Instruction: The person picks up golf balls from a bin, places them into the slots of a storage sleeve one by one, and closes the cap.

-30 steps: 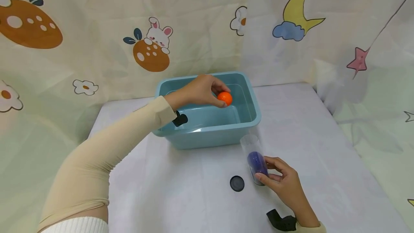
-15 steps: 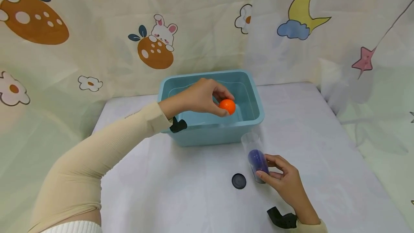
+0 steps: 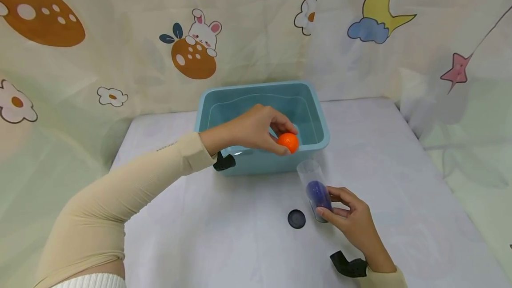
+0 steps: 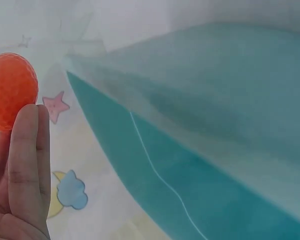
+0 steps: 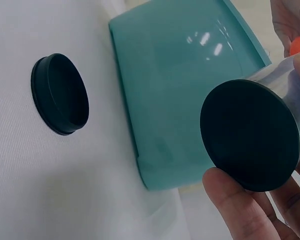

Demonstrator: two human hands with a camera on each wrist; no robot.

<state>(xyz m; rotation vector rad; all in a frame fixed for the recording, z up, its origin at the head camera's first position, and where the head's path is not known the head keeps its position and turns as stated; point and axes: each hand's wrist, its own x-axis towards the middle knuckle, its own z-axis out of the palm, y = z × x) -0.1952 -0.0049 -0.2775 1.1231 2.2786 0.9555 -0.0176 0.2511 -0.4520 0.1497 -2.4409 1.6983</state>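
My left hand (image 3: 260, 130) pinches an orange dimpled golf ball (image 3: 289, 142) over the near rim of a blue-green plastic tub (image 3: 256, 162). In the left wrist view the golf ball (image 4: 12, 90) rests at the fingertips. My right hand (image 3: 354, 221) grips a clear tube (image 3: 309, 169), open at its top end and tilted toward the tub. Something purple and rounded (image 3: 318, 194) fills its lower part. The right wrist view shows the tube's black bottom cap (image 5: 250, 135) facing the camera. A loose black lid (image 3: 296, 219) lies on the table, left of the tube.
A white cloth (image 3: 224, 234) covers the table. Behind it hangs a cream curtain (image 3: 260, 34) printed with cartoon figures. The tub stands against the back, just beyond the tube's open mouth.
My left hand has brought the golf ball from over the tub's inside toward the near rim, closer to the tube. The right hand keeps its grip with little movement. The head view has shifted slightly.
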